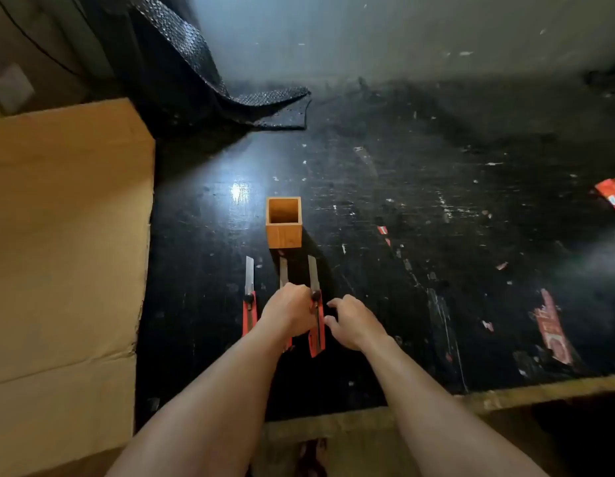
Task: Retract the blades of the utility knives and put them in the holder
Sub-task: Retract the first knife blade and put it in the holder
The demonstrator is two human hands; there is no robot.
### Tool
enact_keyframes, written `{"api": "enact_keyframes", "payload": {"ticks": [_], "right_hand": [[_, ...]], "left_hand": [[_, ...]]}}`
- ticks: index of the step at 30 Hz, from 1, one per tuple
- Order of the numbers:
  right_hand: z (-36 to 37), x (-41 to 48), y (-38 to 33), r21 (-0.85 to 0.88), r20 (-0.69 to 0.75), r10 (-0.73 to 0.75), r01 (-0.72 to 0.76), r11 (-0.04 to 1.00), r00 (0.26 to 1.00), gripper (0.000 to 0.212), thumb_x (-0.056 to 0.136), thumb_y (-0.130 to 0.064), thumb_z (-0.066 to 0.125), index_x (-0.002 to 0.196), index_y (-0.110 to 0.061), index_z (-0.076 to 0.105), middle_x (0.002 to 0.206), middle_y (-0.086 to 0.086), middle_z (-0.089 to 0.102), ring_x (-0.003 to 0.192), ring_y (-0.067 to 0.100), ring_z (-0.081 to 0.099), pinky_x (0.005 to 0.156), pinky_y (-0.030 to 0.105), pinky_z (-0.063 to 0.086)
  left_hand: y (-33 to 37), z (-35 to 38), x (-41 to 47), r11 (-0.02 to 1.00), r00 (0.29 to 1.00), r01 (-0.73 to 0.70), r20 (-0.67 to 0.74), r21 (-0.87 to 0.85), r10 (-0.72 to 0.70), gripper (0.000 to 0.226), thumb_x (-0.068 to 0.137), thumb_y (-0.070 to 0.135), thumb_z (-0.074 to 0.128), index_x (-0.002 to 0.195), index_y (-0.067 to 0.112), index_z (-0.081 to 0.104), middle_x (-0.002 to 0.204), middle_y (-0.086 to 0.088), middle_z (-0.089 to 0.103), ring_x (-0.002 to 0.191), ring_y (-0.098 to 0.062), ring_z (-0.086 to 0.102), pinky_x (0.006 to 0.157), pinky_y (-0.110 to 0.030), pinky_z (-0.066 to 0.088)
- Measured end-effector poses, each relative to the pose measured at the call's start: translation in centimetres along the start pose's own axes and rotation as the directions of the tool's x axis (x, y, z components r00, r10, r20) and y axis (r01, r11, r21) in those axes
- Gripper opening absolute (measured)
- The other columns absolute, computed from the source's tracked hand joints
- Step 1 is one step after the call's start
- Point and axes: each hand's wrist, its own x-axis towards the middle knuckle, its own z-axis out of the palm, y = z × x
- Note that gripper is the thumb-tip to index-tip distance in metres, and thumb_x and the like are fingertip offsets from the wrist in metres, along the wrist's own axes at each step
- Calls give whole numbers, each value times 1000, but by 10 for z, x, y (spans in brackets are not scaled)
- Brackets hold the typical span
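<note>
Three red utility knives lie side by side on the black table, blades out and pointing away from me. The left knife [249, 297] lies alone. My left hand [289, 311] covers the handle of the middle knife [283, 273], fingers curled over it; only its blade shows. The right knife [315, 315] lies between my hands. My right hand [354, 321] hovers beside it with fingers spread, its fingertips close to the red handle. A square wooden holder [284, 222] stands upright just beyond the blade tips, and I see nothing in it.
A large cardboard box [65, 242] fills the left side. Dark bubble wrap [210, 74] hangs down at the back. Red paper scraps [553, 328] and a red packet [614, 192] lie on the right of the scuffed black table [436, 218]. The table's front edge [505, 394] runs near my forearms.
</note>
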Motion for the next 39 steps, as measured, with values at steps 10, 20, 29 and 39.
{"api": "enact_keyframes", "payload": {"ticks": [10,20,29,39], "right_hand": [[27,6,-1,383,-117,141,-86,920,983,20,99,-20,59,117,-20,67,106,-1,70,90,13,68,78,33,59],[7,2,7,773,-74,193,-66,631,978,18,90,-2,70,99,-17,69,94,10,76,85,23,77,82,44,65],[-51,-12,-16,832,-198,-6,172,527,980,16,94,0,66,110,-5,69,103,14,77,89,20,79,78,37,65],[-110,-19,-58,457,-576,-218,532,713,788,30,101,-23,61,131,-30,61,110,-1,73,96,10,72,82,32,63]], "left_hand": [[11,23,1,959,963,200,-142,-203,-231,21,94,14,70,114,12,73,106,-8,74,100,-23,72,84,-36,60],[15,14,-1,776,929,200,-137,-598,-344,35,87,6,78,120,16,70,108,1,75,94,-7,70,84,-26,61],[21,-55,-16,488,985,53,-36,-871,-171,27,95,2,68,121,12,70,112,-13,76,100,-26,78,82,-42,66],[42,-114,-27,443,980,-111,-171,-890,-99,27,95,0,68,102,26,73,101,-4,79,87,-13,80,68,-27,64]]}}
